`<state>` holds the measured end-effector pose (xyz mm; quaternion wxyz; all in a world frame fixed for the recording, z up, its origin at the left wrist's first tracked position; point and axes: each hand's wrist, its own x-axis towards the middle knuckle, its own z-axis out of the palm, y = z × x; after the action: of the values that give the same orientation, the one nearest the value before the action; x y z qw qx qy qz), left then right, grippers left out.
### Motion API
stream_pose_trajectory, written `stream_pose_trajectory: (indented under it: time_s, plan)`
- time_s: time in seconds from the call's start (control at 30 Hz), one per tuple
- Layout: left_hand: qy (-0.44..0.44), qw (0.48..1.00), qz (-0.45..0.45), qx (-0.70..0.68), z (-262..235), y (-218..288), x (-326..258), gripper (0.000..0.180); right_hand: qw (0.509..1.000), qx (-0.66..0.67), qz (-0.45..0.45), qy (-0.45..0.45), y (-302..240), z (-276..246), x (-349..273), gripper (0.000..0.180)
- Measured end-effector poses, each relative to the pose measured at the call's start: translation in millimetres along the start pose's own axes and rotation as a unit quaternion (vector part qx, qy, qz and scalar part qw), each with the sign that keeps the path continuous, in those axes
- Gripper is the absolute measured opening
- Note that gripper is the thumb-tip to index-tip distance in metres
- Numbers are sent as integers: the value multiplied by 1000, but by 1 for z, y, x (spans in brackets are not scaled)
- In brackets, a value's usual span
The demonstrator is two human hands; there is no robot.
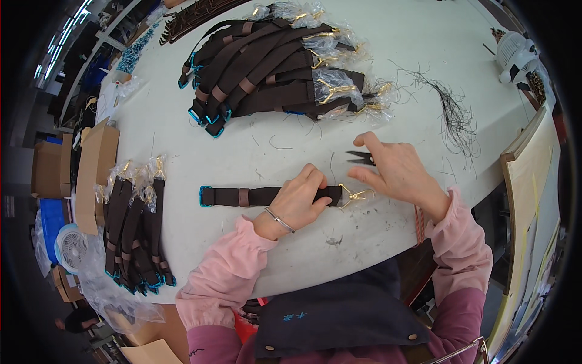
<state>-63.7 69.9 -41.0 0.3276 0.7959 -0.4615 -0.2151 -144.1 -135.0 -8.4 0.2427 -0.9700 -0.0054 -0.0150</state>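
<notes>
While the left hand [301, 199] presses down on a single dark brown strap [260, 196] lying flat across the white table [200, 151], its fingers curl over the strap's right end, just beside the gold clasp [354, 195] fixed there. This strap has one blue-edged end [205, 196] at the left and one lighter brown loop [244, 196] along its length. The right hand [394, 173] hovers just above the clasp with fingers spread loose, gripping nothing, its fingertips touching or nearly touching one small pair of black snips [361, 158] on the table; I cannot tell whether they make contact.

Two heaps of like straps lie well apart from the one in hand. The far pile [267, 67] holds roughly a dozen, fanned out, with their gold clasps wrapped in clear plastic. The near-left pile [136, 224] holds about six or seven, set side by side with clasps pointing away, partly hanging over the table's edge. One loose tangle of dark threads [451, 112] lies at the far right.

White and rounded, the tabletop is scattered with thread scraps. Around it stand cardboard boxes [54, 167], one blue crate [51, 221], and two small white fans [71, 246], one at the left on the floor and one at the far right corner.
</notes>
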Motion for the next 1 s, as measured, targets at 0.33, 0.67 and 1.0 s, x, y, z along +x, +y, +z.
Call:
stream_pose_trajectory:
  time_s: [0.33,0.67,1.0]
  plan:
    - [-69,997,25,38,0,-12,17,12,975,101,-99,-171,-6,-4,-10,21]
    - [-51,997,-9,-63,-1,-14,20,6,978,77,-120,-150,20,16,13,16]
    - [-35,997,9,-67,0,-13,19,5,977,62,-153,-132,21,20,13,12]
